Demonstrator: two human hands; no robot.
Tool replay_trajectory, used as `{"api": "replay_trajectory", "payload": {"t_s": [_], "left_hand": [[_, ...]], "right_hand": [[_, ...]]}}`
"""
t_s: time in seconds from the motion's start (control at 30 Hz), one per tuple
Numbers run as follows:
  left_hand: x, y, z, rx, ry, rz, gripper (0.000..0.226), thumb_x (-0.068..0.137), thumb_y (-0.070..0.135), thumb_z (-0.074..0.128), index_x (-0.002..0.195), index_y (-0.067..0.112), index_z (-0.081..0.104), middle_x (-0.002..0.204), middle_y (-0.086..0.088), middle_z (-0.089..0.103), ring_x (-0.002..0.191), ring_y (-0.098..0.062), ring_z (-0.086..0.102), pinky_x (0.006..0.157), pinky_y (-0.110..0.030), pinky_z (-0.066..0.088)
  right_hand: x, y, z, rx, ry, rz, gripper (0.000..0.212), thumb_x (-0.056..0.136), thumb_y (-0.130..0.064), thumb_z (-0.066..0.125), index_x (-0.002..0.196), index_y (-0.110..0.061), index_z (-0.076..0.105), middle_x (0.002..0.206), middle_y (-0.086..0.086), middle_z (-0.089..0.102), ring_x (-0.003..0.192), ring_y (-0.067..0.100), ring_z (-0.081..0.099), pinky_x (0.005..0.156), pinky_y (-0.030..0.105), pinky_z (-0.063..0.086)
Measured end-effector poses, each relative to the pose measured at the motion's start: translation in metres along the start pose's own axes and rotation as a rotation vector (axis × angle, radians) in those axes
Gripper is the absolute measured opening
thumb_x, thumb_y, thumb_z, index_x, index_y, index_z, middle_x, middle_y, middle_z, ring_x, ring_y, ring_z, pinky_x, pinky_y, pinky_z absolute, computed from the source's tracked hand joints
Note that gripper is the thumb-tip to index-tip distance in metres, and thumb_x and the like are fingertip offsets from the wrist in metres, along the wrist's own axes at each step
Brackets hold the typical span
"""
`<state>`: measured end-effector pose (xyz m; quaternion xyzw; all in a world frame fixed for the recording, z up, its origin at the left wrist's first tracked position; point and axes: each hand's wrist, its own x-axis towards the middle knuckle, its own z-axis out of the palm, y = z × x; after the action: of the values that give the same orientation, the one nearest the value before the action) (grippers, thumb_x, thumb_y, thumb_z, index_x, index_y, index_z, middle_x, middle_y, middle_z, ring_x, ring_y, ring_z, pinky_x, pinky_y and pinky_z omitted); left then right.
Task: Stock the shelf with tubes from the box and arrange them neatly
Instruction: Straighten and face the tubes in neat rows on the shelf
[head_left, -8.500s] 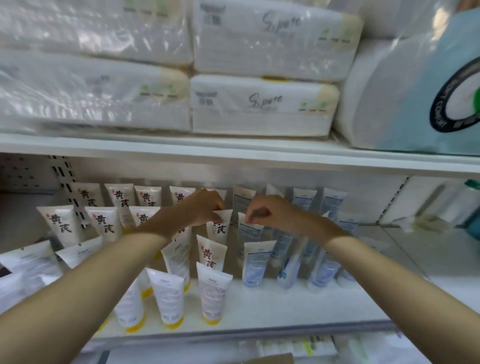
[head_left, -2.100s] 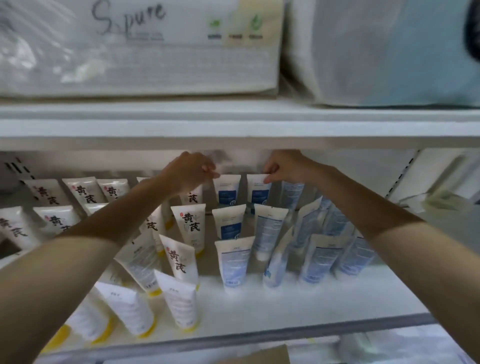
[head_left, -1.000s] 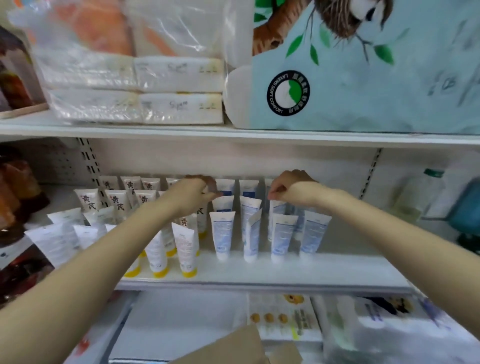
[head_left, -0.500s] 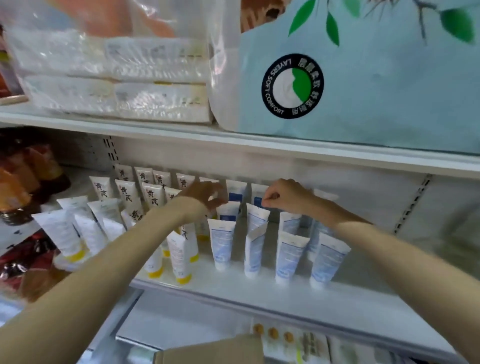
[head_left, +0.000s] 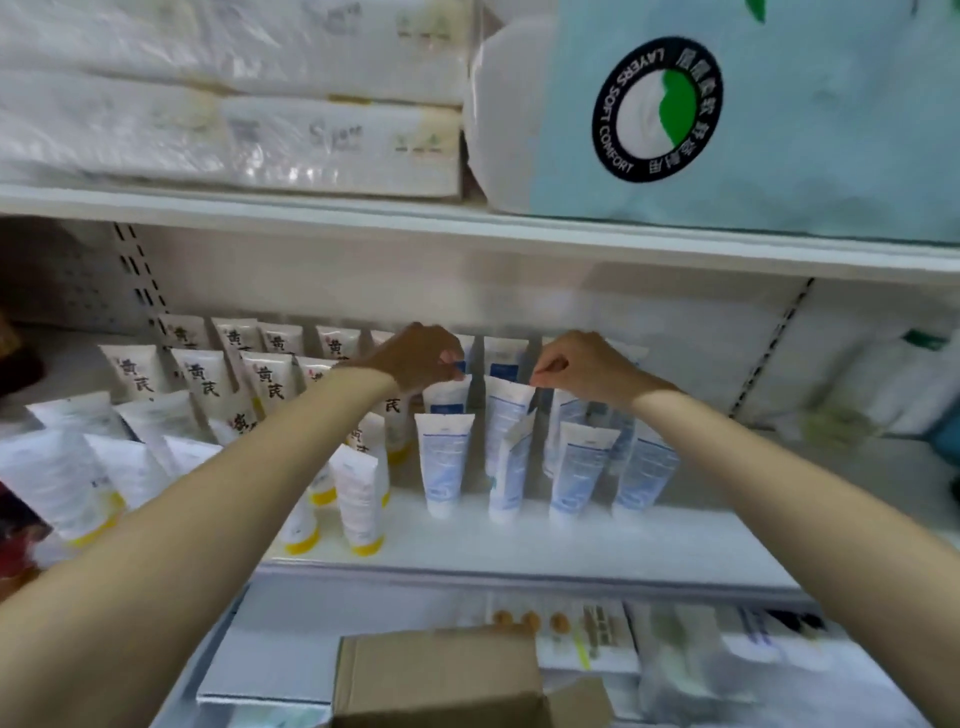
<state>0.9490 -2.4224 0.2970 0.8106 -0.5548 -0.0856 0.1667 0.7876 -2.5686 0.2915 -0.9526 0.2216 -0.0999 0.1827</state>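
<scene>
- Since half a second back, the left hand (head_left: 421, 358) has drawn its fingers in. They lay looser beside the tubes and now curl down at the top of one, while the right hand (head_left: 576, 366) keeps to the same tube top.
- Left hand: the fingers are bunched at the crimped top edge of the left blue tube (head_left: 448, 395) in the second row. Whether they actually grip it I cannot tell.
- Right hand: thumb and forefinger are drawn narrow, pinching the top corner of the right blue tube (head_left: 506, 415), which stands cap-down just beside the other.
- Before these two stands the front row of blue tubes (head_left: 444, 457) — four across, cap-down, the second from the left turned nearly edge-on.
- To the left, the yellow-capped tubes (head_left: 358, 499) stand in several rows, with black characters on the ones further back. The left forearm crosses in front of them.
- All of the tubes stand on the white shelf (head_left: 519, 566).
- The cardboard box (head_left: 441, 675), flaps open, sits low in the view, below the shelf's front edge.
- On the board above lie tissue packs (head_left: 337, 145) on the left and a pale-blue toilet-roll pack (head_left: 805, 156) on the right.
</scene>
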Motion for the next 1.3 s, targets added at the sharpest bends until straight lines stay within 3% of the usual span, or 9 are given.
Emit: {"api": "replay_trajectory", "payload": {"t_s": [0.2, 0.3, 0.4, 0.5, 0.7, 0.83, 1.0, 1.2, 1.3], "left_hand": [[0.016, -0.016, 0.010, 0.034, -0.108, 0.075, 0.033, 0.088, 0.029, 0.063, 0.116, 0.012, 0.060, 0.124, -0.006, 0.057, 0.109, -0.021, 0.052, 0.087, -0.025, 0.038], [0.022, -0.027, 0.016, 0.055, -0.129, 0.069, 0.036, 0.085, 0.029, 0.066, 0.117, 0.014, 0.059, 0.126, -0.004, 0.054, 0.111, -0.021, 0.050, 0.092, -0.030, 0.040], [0.028, -0.038, 0.021, 0.036, -0.103, 0.063, 0.025, 0.084, 0.026, 0.068, 0.106, 0.018, 0.060, 0.118, -0.002, 0.055, 0.099, -0.017, 0.048, 0.086, -0.028, 0.041], [0.032, -0.044, 0.024, 0.005, -0.050, 0.080, 0.017, 0.084, 0.019, 0.068, 0.100, 0.013, 0.065, 0.108, 0.001, 0.058, 0.091, -0.015, 0.050, 0.080, -0.024, 0.040], [0.038, -0.048, 0.026, 0.056, -0.023, 0.128, 0.019, 0.084, 0.018, 0.069, 0.101, 0.010, 0.070, 0.114, 0.000, 0.061, 0.090, -0.010, 0.047, 0.080, -0.021, 0.035], [0.043, -0.050, 0.026, 0.101, -0.020, 0.140, 0.020, 0.084, 0.021, 0.068, 0.101, 0.011, 0.070, 0.115, 0.001, 0.061, 0.092, -0.008, 0.044, 0.083, -0.022, 0.034], [0.046, -0.052, 0.024, 0.108, -0.015, 0.165, 0.020, 0.083, 0.021, 0.068, 0.100, 0.011, 0.070, 0.109, -0.001, 0.064, 0.090, -0.009, 0.048, 0.083, -0.023, 0.037], [0.046, -0.052, 0.025, 0.070, -0.006, 0.195, 0.017, 0.082, 0.019, 0.070, 0.096, 0.011, 0.072, 0.104, -0.001, 0.067, 0.085, -0.010, 0.053, 0.083, -0.024, 0.044], [0.045, -0.051, 0.024, 0.095, -0.015, 0.207, 0.019, 0.083, 0.019, 0.068, 0.100, 0.010, 0.070, 0.108, 0.000, 0.063, 0.089, -0.009, 0.049, 0.083, -0.023, 0.040]], "right_hand": [[0.003, -0.008, 0.001, 0.012, 0.011, 0.031, 0.015, 0.085, -0.021, 0.067, 0.089, -0.009, 0.074, 0.088, 0.002, 0.068, 0.085, 0.019, 0.064, 0.081, 0.028, 0.050], [0.007, -0.012, 0.009, 0.022, -0.024, 0.044, 0.017, 0.085, -0.022, 0.066, 0.091, -0.008, 0.074, 0.087, 0.000, 0.065, 0.086, 0.020, 0.064, 0.081, 0.028, 0.049], [0.014, -0.014, 0.018, -0.005, -0.048, 0.048, 0.017, 0.086, -0.023, 0.066, 0.091, -0.008, 0.074, 0.089, 0.005, 0.070, 0.082, 0.021, 0.065, 0.082, 0.031, 0.052], [0.021, -0.013, 0.021, -0.081, -0.035, 0.060, 0.018, 0.085, -0.027, 0.067, 0.090, -0.011, 0.074, 0.089, 0.004, 0.072, 0.079, 0.019, 0.065, 0.074, 0.027, 0.048], [0.031, -0.012, 0.021, -0.024, -0.069, 0.063, 0.021, 0.084, -0.023, 0.069, 0.100, -0.009, 0.073, 0.096, 0.005, 0.071, 0.086, 0.020, 0.064, 0.076, 0.027, 0.047], [0.033, -0.011, 0.021, 0.076, -0.099, 0.048, 0.039, 0.084, -0.021, 0.069, 0.122, -0.017, 0.060, 0.083, -0.013, 0.058, 0.074, 0.006, 0.055, 0.065, 0.018, 0.040], [0.038, -0.009, 0.022, 0.067, -0.163, -0.007, 0.036, 0.085, -0.024, 0.068, 0.120, -0.025, 0.062, 0.077, -0.020, 0.054, 0.072, 0.001, 0.054, 0.063, 0.016, 0.041], [0.041, -0.002, 0.022, 0.080, -0.158, -0.011, 0.034, 0.083, -0.022, 0.070, 0.116, -0.028, 0.063, 0.082, 0.003, 0.068, 0.077, 0.020, 0.064, 0.073, 0.030, 0.051], [0.040, 0.000, 0.025, 0.084, -0.116, -0.021, 0.031, 0.083, -0.017, 0.070, 0.112, -0.026, 0.067, 0.079, 0.007, 0.069, 0.075, 0.023, 0.064, 0.072, 0.034, 0.052]]}}
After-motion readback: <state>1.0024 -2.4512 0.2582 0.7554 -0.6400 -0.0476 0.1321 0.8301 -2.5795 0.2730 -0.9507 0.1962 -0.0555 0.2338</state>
